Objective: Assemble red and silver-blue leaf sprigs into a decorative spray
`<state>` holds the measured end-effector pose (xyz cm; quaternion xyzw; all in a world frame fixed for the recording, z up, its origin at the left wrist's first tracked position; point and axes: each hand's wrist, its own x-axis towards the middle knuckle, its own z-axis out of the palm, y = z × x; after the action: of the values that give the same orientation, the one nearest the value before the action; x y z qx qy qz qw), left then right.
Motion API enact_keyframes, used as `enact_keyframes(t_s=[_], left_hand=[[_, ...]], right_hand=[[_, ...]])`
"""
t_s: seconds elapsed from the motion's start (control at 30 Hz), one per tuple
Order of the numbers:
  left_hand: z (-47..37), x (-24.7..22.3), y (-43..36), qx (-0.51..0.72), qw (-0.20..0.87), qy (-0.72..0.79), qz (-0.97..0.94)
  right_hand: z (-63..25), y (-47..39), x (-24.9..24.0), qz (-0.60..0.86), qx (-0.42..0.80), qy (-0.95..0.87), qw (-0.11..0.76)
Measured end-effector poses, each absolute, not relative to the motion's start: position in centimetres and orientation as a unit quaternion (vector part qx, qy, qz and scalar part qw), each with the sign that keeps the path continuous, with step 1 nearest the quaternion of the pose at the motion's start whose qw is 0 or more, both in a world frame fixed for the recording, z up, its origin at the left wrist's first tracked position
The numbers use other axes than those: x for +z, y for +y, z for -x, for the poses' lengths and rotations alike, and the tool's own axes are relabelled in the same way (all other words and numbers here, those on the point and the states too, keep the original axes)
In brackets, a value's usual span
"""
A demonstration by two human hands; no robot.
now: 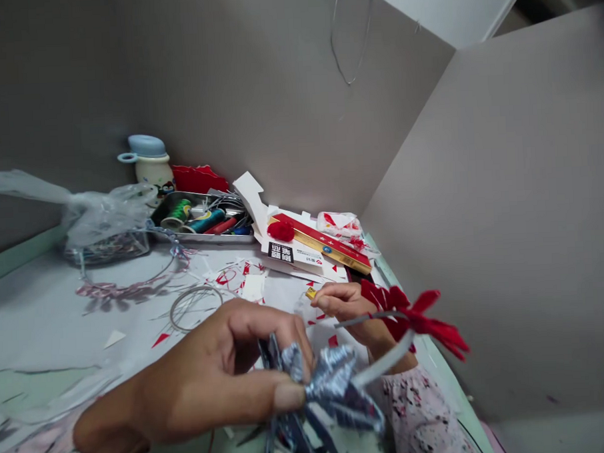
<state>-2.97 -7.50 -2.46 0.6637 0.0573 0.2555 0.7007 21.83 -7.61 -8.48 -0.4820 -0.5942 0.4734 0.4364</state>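
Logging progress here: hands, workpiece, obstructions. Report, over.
Left hand pinching silvery-blue petals. Right hand gripping small yellow item. Red petals in front of right hand, partly blocking view.

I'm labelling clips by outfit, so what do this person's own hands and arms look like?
The left hand and right hand are bare, with no gloves showing. The left sleeve and right sleeve are pale pinkish, scattered with dark and pink flecks.

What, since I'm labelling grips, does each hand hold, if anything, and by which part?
Left hand: the silvery-blue decoration, pinched near its gathered middle. Right hand: a small yellow piece; its gripped part is hidden.
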Motion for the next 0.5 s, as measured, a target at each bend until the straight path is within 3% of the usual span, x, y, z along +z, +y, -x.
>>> enact_keyframes(t_s=[0.5], left_hand=[[1.8, -2.9, -4.2, 0.494, 0.768, 0.187, -0.363]], right_hand=[[-21.2, -6.9, -9.4, 0.499, 0.55, -0.552, 0.379]])
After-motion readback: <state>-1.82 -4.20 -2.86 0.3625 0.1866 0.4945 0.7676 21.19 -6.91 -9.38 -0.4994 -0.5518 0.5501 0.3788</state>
